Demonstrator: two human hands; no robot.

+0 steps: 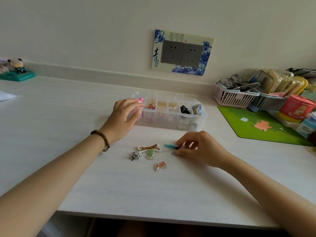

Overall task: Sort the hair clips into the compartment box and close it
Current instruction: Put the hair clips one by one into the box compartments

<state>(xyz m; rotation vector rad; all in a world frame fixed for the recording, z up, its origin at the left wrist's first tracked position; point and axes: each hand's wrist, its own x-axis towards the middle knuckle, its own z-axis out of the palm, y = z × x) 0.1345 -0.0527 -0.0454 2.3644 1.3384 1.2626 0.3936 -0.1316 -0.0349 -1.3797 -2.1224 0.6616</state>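
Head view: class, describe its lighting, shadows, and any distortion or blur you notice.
Head view: soft, even light, only faint shadows beneath the left hand holding a pink clip and the right hand pinching a blue clip; wide-angle distortion stretches the forearms toward the lower corners; the clear box looks hazy, its contents hard to tell.

The compartment box [171,117] sits mid-frame on the table [68,120]; loose hair clips [148,148] lie below it, baskets [236,100] and a mat [246,120] at right, a figurine [17,66], seemingly, far upper left.
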